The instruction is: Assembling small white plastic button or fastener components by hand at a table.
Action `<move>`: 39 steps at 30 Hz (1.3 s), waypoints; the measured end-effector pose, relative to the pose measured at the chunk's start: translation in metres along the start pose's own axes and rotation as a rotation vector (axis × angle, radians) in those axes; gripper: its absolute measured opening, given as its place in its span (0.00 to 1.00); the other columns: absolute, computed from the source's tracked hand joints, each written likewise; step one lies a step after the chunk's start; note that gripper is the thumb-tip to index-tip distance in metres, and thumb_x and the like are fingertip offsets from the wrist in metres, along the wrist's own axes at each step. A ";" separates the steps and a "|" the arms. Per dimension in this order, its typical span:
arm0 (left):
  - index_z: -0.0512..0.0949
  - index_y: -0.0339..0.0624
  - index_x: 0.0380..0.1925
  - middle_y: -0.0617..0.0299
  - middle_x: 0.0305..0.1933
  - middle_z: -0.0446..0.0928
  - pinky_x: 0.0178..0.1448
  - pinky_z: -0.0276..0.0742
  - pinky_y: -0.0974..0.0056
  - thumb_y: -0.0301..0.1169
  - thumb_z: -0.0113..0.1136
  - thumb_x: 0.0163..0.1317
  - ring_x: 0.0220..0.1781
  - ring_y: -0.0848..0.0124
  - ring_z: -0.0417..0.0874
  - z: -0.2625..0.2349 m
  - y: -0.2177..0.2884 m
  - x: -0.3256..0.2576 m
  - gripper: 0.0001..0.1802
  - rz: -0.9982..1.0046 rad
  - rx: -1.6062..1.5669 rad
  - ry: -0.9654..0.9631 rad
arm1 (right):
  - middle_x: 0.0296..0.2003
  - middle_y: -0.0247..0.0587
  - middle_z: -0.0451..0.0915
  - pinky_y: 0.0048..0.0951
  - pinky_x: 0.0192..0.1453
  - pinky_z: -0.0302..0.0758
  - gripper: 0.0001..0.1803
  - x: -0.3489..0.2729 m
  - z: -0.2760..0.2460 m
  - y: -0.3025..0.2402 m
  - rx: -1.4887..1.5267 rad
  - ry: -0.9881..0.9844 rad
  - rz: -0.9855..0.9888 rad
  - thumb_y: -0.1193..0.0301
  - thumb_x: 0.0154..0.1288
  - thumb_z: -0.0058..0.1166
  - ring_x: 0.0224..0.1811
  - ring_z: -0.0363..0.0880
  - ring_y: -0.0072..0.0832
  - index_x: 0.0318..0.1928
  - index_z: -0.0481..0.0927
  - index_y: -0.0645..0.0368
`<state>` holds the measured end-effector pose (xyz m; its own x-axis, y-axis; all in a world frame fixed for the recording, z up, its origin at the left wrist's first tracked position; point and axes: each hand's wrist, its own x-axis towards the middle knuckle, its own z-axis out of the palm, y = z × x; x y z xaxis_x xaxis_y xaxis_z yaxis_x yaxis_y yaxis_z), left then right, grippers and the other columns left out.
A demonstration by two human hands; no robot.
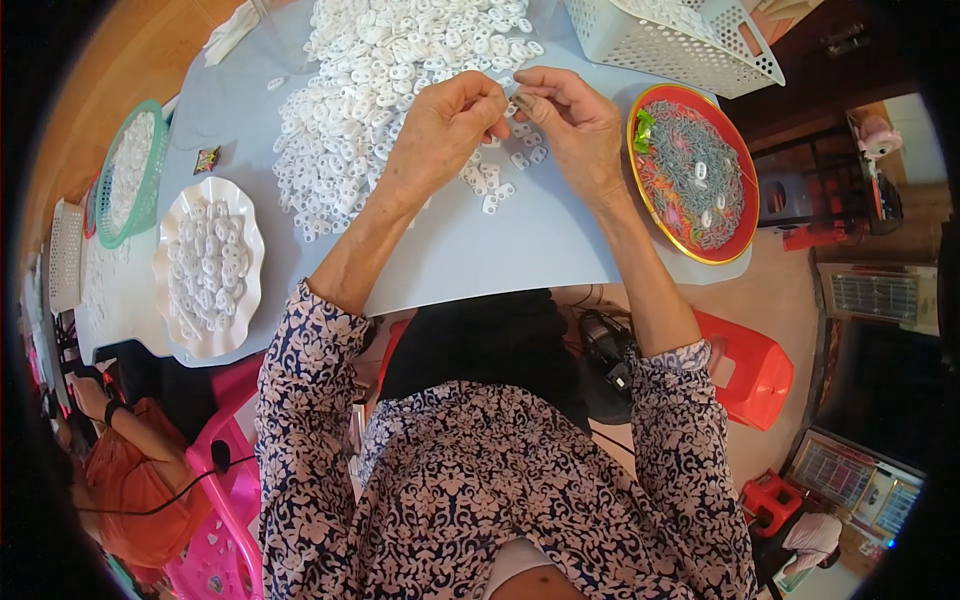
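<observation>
My left hand (450, 125) and my right hand (575, 125) meet above the table, thumbs and fingertips pinched close together. Whatever small thing lies between the fingertips is too hidden to make out. Beneath and left of them spreads a big heap of small white oval plastic pieces (335, 130), many showing two holes. A few loose white pieces (490, 190) lie just below my hands. Right of my right hand stands a red bowl with a yellow rim (743, 220). Small thin grey pieces (700, 140) fill it, with a few white ovals on top.
At the table's left, a white wavy-edged plate (255, 240) holds more white pieces. Beyond it are a green basket (157, 150) and a small wrapped packet (207, 160). A white perforated basket (660, 45) stands far right. Another person's arm (145, 440) shows lower left, near a pink chair (225, 500).
</observation>
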<state>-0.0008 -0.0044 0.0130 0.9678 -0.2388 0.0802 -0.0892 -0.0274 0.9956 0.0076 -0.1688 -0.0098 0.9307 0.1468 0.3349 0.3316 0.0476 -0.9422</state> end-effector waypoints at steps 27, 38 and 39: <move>0.77 0.36 0.34 0.65 0.26 0.76 0.40 0.73 0.73 0.30 0.51 0.65 0.31 0.79 0.76 -0.002 -0.002 0.000 0.08 -0.016 0.078 -0.023 | 0.38 0.38 0.81 0.21 0.42 0.80 0.12 0.000 0.004 -0.001 0.061 0.062 0.013 0.81 0.61 0.55 0.37 0.80 0.20 0.46 0.78 0.65; 0.76 0.37 0.28 0.65 0.23 0.77 0.31 0.68 0.72 0.30 0.49 0.62 0.25 0.80 0.71 0.000 -0.005 0.001 0.09 0.034 0.067 0.019 | 0.31 0.33 0.81 0.17 0.36 0.76 0.07 -0.001 -0.001 -0.002 0.020 0.002 0.060 0.78 0.63 0.55 0.32 0.78 0.16 0.41 0.80 0.65; 0.76 0.38 0.28 0.64 0.23 0.77 0.31 0.68 0.72 0.30 0.49 0.62 0.25 0.80 0.71 0.000 -0.004 0.001 0.09 0.041 0.082 0.002 | 0.29 0.32 0.81 0.16 0.35 0.74 0.06 0.000 -0.002 -0.001 0.031 -0.004 0.078 0.78 0.63 0.55 0.31 0.77 0.15 0.40 0.81 0.65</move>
<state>0.0003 -0.0047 0.0091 0.9633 -0.2396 0.1207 -0.1476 -0.0974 0.9842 0.0075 -0.1712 -0.0090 0.9529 0.1549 0.2608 0.2533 0.0667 -0.9651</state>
